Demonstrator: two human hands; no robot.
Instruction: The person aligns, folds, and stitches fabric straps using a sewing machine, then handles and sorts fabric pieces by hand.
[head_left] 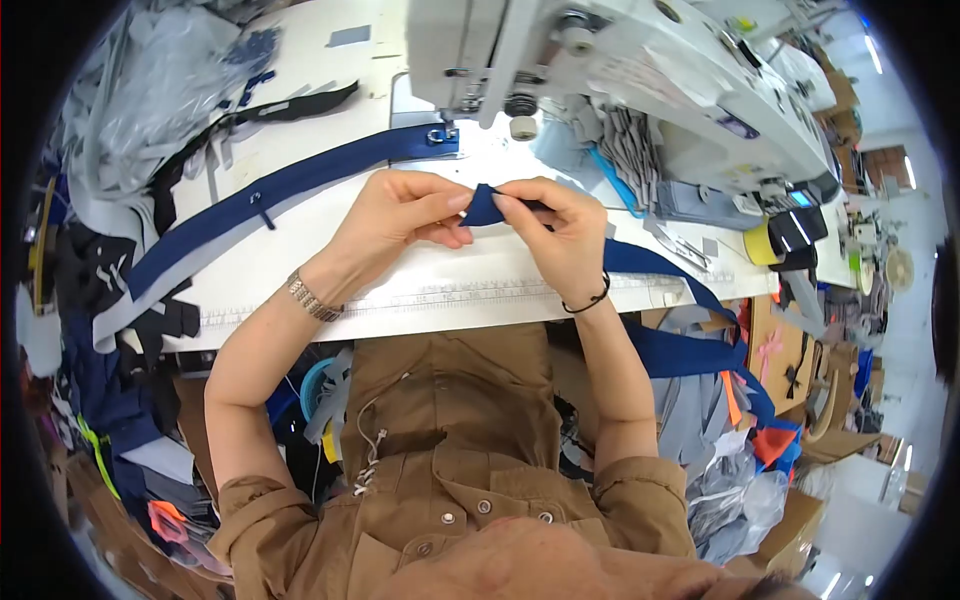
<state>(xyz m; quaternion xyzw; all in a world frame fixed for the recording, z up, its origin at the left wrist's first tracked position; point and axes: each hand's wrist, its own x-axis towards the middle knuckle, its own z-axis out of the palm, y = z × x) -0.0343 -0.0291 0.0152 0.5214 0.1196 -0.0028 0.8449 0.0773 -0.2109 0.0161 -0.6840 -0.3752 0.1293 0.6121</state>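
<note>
Above the table, in front of the sewing machine (500, 60), I hold the end of a navy fabric strip (484, 207). My left hand (412, 207) pinches its left side between thumb and fingers. My right hand (556, 228) grips the other side, thumb in front. Past my right wrist the navy fabric continues and hangs over the table's front edge. A second navy strip (300, 178) with grey fabric along it stretches from the table's left side to the presser foot (450, 130). Its right end lies under or against the foot; which one, I cannot tell.
A printed ruler (440, 298) runs along the table's front edge. Grey fabric pieces (625, 145) are stacked right of the needle area. Tweezers or small scissors (680, 245) and a yellow roll (762, 244) lie farther right. Plastic bags and scraps (150, 90) fill the back left.
</note>
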